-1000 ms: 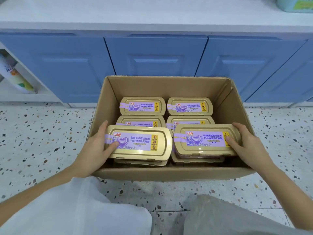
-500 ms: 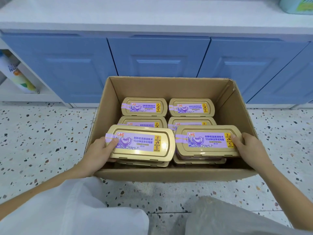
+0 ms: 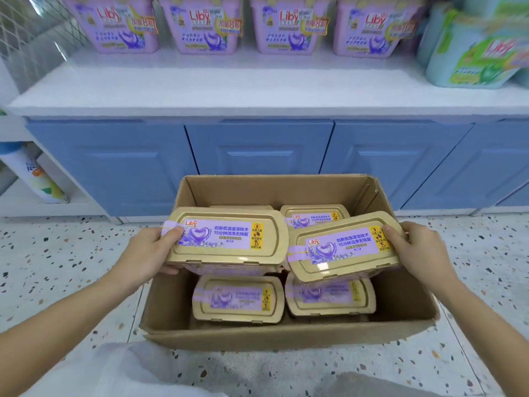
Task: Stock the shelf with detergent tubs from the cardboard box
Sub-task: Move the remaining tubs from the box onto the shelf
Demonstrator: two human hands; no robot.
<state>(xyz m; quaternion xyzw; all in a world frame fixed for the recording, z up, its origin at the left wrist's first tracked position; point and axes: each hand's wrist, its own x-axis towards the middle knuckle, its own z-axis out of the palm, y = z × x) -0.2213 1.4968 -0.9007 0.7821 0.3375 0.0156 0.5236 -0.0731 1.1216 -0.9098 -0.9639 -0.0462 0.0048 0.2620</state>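
An open cardboard box (image 3: 286, 338) stands on the floor below a white shelf (image 3: 257, 90). My left hand (image 3: 148, 253) grips a gold-lidded detergent tub (image 3: 229, 242) by its left end, lifted above the box. My right hand (image 3: 420, 250) grips a second gold-lidded tub (image 3: 343, 250) by its right end, tilted and raised beside the first. More tubs lie inside the box: two at the front (image 3: 237, 299) (image 3: 329, 296), and others behind (image 3: 312, 216), partly hidden. Several purple tubs (image 3: 209, 24) line the back of the shelf.
Green and teal detergent packs (image 3: 472, 53) sit at the shelf's right end. Blue cabinet doors (image 3: 257, 156) run under the shelf. A side cubby at left holds a bottle (image 3: 37, 179). The floor is speckled terrazzo (image 3: 57, 267). My knees and white clothing (image 3: 114, 371) fill the bottom edge.
Both hands have lifted their tubs up out of the box, uncovering the tubs beneath. The view has tilted up, bringing the shelf and its purple tubs into sight.
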